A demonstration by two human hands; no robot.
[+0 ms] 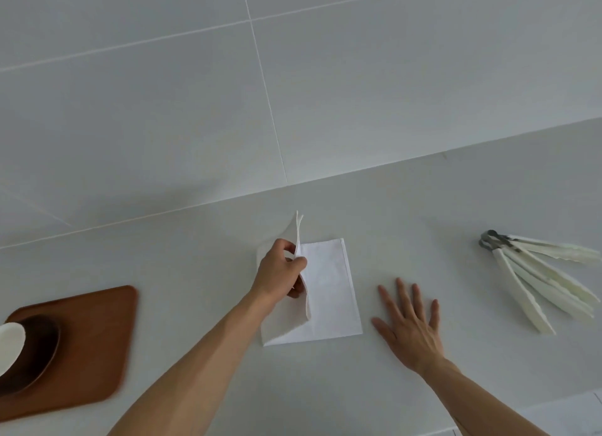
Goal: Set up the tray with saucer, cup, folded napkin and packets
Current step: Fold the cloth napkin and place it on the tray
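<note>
A white napkin lies on the white counter, partly folded. My left hand pinches its left flap and lifts it upright over the flat right half. My right hand rests flat on the counter just right of the napkin, fingers spread, holding nothing. A brown wooden tray sits at the left edge. On it stands a dark brown saucer with a cup, white inside, cut off by the frame edge. Several white packets fan out at the right, held together by a metal clip.
A white tiled wall rises right behind the counter. A sheet of white paper shows at the bottom right corner.
</note>
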